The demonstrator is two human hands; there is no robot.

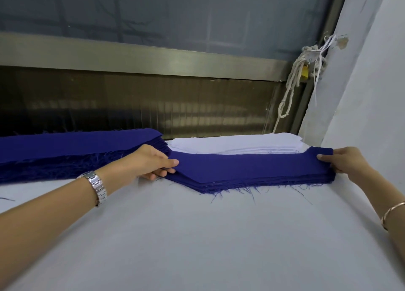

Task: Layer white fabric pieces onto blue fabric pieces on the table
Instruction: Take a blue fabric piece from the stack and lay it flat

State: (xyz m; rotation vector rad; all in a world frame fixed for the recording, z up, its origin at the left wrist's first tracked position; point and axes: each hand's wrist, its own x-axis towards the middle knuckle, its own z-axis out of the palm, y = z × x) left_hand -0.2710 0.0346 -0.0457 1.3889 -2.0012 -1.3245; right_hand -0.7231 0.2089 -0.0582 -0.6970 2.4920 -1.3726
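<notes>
Atop pale table (197, 236), pinches blue fabric stack (252, 168) at both ends (left hand (151, 161) thumb-over at left tip, right hand (346, 161) at right edge), flat between the grips, just in front of white fabric pile (236, 145).

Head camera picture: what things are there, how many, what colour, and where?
blue stack: one, dark blue, mid-table, between the hands
blue pile: one, dark blue, far left of table
white stack: one, white, behind the blue stack
table: one, pale grey, under the fabric
window frame: one, dull metal, behind the table
rope: one, white, hanging at the frame's right end
padlock: one, yellow, by the rope
watch: one, silver, left wrist
bangle: one, gold, right wrist
left hand: one, grips the blue stack's left end
right hand: one, pinches its right end
</notes>
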